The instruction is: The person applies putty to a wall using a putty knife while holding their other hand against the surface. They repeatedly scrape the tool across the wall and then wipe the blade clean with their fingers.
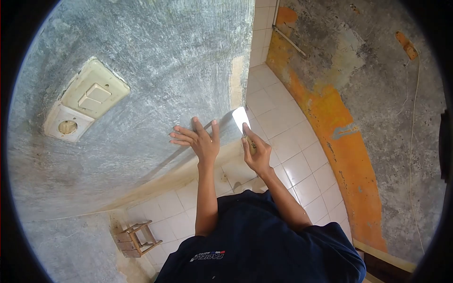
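My right hand (257, 152) grips a putty knife (241, 119), its wide blade bright with glare and pointing up along the wall's edge. The blade's tip is right at the corner, just below a pale, bare strip (237, 80). My left hand (204, 140) rests with spread fingers against the grey, streaked wall (155, 61), a short way left of the knife. The knife's handle is mostly hidden in my right fist.
A light switch (96, 89) and a power socket (68, 125) sit on the wall at left. A small wooden stool (138, 238) stands on the white tiled floor (295, 165). Opposite, another wall (377, 94) has a peeling orange band (356, 165) and a thin hanging cable (412, 127).
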